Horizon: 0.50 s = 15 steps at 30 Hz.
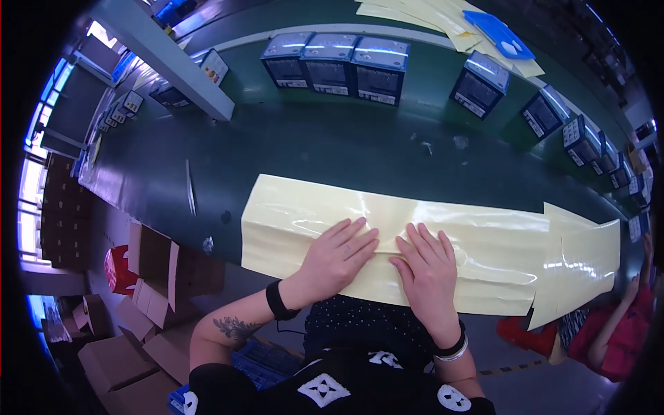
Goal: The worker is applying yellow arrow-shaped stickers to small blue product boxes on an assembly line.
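Note:
A long pale-yellow glossy sheet lies along the near edge of the green table, creased lengthwise and buckled a little near its middle. My left hand rests flat on it, fingers stretched toward the right. Just beside it, my right hand presses down with its fingers pointing away from me and the thumb toward the left hand. Both hands are open and grip nothing; a small gap parts their fingertips. Further yellow sheets overlap the long one at its right end.
Dark blue boxes in clear wrap stand in a row across the far side. A metal strip lies at the left, and a grey post rises there. Open cartons sit below left. A person in red is at the right.

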Motion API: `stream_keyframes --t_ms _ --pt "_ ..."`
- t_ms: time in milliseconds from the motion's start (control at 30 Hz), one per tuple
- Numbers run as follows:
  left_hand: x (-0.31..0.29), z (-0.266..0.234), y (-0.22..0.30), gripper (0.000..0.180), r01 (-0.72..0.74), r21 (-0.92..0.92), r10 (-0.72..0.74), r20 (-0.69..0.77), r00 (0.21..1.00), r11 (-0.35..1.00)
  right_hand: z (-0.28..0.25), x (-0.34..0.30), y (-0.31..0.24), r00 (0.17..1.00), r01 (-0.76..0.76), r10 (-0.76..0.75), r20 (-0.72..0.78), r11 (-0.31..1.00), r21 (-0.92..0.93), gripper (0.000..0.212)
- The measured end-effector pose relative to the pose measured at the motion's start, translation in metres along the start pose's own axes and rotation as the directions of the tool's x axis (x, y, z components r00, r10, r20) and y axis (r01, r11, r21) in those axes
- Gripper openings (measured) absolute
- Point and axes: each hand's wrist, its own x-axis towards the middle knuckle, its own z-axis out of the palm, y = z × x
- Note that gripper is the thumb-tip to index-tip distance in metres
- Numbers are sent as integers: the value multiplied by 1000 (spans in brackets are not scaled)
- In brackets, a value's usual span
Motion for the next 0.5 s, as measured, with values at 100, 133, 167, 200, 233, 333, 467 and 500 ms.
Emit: stream_keyframes --t_ms 100,133,167,200,233,333,467,500 --pt "3 13 7 24 -40 -40 39 -33 999 998 -3 -5 10 999 17 -17 -33 1000 -8 30" --pt "0 14 8 22 -34 -115 29 -46 999 993 -3 -7 9 1000 9 -9 -15 1000 -25 30" --pt "-2 13 8 22 -35 -85 31 -42 999 996 -1 -6 9 999 24 -24 -31 1000 -4 30" --pt "-1 14 11 21 -30 -93 25 -53 998 995 -3 -8 10 999 20 -20 -27 1000 -2 30" --pt "0 16 13 21 -25 -104 18 -63 998 994 -5 -9 11 1000 15 -15 -22 1000 -1 30" --pt "3 15 15 20 -41 -94 34 -71 997 995 -7 -8 15 1000 5 -5 -24 1000 14 31" --pt "3 9 20 17 -37 -94 34 -41 999 995 -8 -9 17 1000 -1 2 -25 999 48 34" --pt "5 6 22 15 0 -127 -3 -16 1000 992 -9 -8 18 1000 0 1 -22 998 56 34"
